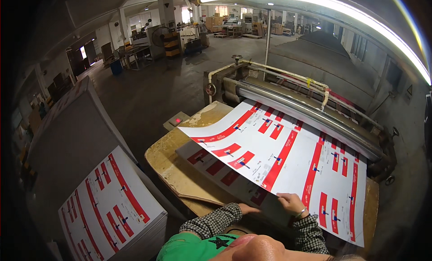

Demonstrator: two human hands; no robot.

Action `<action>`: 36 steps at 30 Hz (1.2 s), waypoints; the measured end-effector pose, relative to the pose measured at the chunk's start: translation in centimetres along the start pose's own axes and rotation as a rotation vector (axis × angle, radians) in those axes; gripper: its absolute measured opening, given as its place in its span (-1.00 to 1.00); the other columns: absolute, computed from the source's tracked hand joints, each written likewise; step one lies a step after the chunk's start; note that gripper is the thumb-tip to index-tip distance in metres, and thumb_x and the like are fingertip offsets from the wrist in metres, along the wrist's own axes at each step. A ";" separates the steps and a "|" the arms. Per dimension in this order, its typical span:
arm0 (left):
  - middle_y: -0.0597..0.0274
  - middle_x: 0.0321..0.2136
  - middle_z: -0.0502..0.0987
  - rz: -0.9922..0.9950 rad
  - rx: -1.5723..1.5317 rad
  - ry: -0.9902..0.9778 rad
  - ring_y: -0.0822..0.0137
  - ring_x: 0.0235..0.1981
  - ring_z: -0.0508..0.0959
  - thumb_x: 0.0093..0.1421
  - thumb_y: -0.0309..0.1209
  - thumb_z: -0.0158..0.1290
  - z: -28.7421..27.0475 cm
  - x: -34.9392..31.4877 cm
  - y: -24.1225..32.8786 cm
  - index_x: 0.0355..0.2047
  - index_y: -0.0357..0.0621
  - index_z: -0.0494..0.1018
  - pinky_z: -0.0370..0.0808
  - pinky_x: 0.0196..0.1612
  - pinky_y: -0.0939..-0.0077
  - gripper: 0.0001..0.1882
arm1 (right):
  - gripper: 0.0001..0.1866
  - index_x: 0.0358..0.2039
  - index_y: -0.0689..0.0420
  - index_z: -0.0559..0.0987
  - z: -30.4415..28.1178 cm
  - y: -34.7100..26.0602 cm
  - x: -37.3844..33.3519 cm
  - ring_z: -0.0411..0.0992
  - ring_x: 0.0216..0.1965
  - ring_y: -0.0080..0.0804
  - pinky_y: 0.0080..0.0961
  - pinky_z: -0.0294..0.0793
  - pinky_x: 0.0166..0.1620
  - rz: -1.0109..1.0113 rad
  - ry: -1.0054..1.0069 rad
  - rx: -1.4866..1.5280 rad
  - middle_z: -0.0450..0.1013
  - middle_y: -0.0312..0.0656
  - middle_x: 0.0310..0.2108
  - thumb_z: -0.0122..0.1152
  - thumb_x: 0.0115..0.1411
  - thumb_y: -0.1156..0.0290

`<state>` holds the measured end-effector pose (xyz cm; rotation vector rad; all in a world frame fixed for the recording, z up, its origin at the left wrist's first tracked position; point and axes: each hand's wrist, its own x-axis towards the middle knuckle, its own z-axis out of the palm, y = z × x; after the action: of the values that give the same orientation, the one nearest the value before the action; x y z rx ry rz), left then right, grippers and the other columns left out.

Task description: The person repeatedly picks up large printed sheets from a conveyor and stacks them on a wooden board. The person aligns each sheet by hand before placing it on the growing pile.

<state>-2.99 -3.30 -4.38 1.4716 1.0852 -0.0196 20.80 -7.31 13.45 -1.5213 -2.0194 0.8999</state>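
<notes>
Nearest, two checked sleeves [211, 219] reached forward from a green top [186, 248]. The right hand [293, 205], with a band at its wrist, was drawn nearly closed on the near edge of the upper sheet [288, 164], thumb lying on top and the other fingers bent around toward the underside. The left hand [249, 209] was low, to the left of the right one and just beside the lower sheet's near edge; its fingers were in shadow and partly hidden, so how far open it was, or whether it gripped anything, could not be told.

The upper sheet, white with red bands and small blue marks, slanted across the tabletop [168, 155], its left corner curling up. Beneath it the similar lower sheet [215, 167] lay in shade, its left part showing. To the left, well apart from the hands, stood a stack of printed sheets [114, 202] in the same colours.

Beyond the tabletop, the upper sheet's far edge met a long metal roller [310, 119], with a handwheel [211, 89] at the machine's left end. Farther off, a blue bin [116, 66] stood on the grey floor [148, 88].
</notes>
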 end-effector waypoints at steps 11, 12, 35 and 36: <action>0.01 0.06 0.33 -0.018 -0.035 -0.058 0.21 0.08 0.31 -0.07 0.13 0.11 0.5 -2.8 3.3 0.02 -0.23 0.34 0.16 0.16 0.48 -0.21 | -0.62 -0.19 0.22 0.53 5.8 6.0 -3.0 0.48 -0.17 -0.31 -0.51 0.41 -0.08 -0.045 -0.098 -0.017 0.46 -0.07 -0.14 0.22 0.01 0.25; 0.01 0.06 0.32 -0.018 -0.043 -0.069 0.20 0.08 0.31 -0.07 0.13 0.11 0.6 -3.4 4.1 0.02 -0.24 0.33 0.16 0.16 0.48 -0.20 | -0.63 -0.21 0.17 0.55 5.4 6.3 -2.7 0.48 -0.19 -0.27 -0.49 0.41 -0.10 0.003 -0.124 -0.011 0.47 -0.08 -0.16 0.22 0.00 0.23; 0.06 0.06 0.33 0.124 -0.030 -0.099 0.24 0.09 0.29 0.02 -0.01 0.09 -0.6 -4.4 5.9 0.05 -0.18 0.31 0.17 0.15 0.48 -0.32 | -0.75 -0.30 0.13 0.56 1.4 2.9 0.2 0.49 -0.37 -0.16 -0.39 0.46 -0.24 0.023 -0.066 0.062 0.51 -0.06 -0.41 0.13 0.05 0.27; 0.06 0.07 0.32 0.098 0.023 -0.102 0.24 0.11 0.28 0.02 -0.01 0.08 -0.6 -3.9 5.2 0.06 -0.19 0.31 0.15 0.16 0.47 -0.32 | -0.75 -0.29 0.16 0.56 0.7 1.8 0.0 0.50 -0.37 -0.22 -0.43 0.46 -0.24 -0.011 -0.031 0.048 0.52 -0.06 -0.39 0.13 0.05 0.30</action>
<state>-2.36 -4.14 2.13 1.5262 0.9326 -0.0380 21.50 -7.14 11.68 -1.4776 -2.0112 0.9659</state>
